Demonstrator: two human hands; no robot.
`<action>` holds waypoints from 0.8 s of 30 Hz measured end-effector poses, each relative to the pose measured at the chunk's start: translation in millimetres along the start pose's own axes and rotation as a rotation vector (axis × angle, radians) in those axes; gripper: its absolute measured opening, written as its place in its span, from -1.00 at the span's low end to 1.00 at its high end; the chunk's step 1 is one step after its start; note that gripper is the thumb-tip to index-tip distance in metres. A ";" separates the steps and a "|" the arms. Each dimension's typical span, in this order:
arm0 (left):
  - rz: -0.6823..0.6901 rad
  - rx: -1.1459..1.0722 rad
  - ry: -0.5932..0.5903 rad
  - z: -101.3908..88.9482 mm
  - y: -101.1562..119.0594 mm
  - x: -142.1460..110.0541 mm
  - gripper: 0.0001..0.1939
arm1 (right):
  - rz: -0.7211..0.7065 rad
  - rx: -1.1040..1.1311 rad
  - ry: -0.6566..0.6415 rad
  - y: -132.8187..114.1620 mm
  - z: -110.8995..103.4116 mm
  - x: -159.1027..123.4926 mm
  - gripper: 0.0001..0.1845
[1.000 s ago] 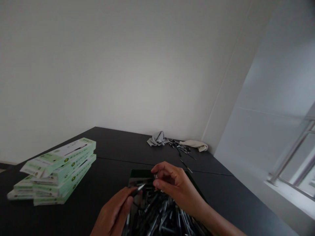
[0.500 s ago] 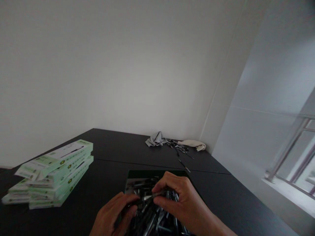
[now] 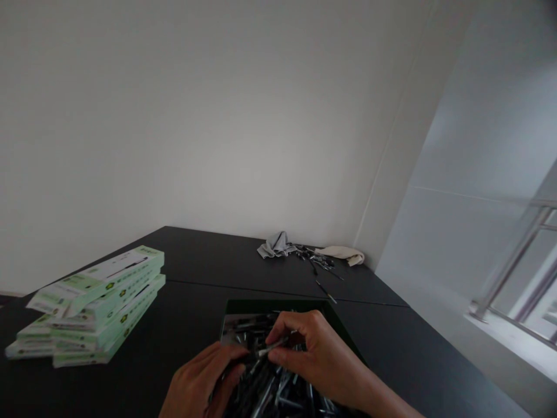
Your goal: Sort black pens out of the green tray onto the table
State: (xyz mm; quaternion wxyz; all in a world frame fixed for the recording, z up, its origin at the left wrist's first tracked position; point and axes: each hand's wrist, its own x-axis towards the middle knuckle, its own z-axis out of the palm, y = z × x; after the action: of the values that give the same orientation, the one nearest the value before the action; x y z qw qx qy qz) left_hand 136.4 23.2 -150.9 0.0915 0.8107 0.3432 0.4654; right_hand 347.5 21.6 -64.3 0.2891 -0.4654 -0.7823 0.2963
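R hand (image 3: 311, 351) w/ pen pc (image 3: 263, 352)

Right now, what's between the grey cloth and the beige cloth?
A loose heap of slim, dark pen-like pieces lies between the grey cloth and the beige cloth, as the head view shows.

We've got the bin (image 3: 304, 305) on the near side of the table (image 3: 191, 307), pens (image 3: 263, 397) heaped in it, left hand (image 3: 204, 374) and right hand (image 3: 315, 351) over it. Carton stack (image 3: 108, 296) on the table, left of the bin. Behind the bin: lone pen (image 3: 326, 292), then pen pile (image 3: 319, 261) between left cloth (image 3: 276, 245) and right cloth (image 3: 343, 253), wall (image 3: 261, 145) behind. Railing (image 3: 507, 278) far right.
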 end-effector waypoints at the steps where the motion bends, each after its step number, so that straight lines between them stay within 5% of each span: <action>1: -0.014 -0.002 -0.010 -0.3 0.1 0.2 -0.84 | 0.003 0.027 0.001 1.3 0.0 0.4 -0.92; 11: -0.034 -0.018 0.040 0.0 -5.6 -2.8 -0.80 | -0.024 0.125 0.001 8.3 -1.2 2.4 -0.87; 24: -0.053 -0.068 -0.051 5.3 2.8 0.5 -0.83 | -0.020 0.095 -0.030 15.7 15.7 -1.8 -0.86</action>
State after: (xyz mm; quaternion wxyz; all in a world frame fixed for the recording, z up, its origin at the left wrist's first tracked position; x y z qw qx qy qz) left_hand 142.2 22.4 -152.1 0.1398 0.8096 0.3460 0.4532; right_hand 345.4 23.1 -86.4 0.3021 -0.4388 -0.7762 0.3371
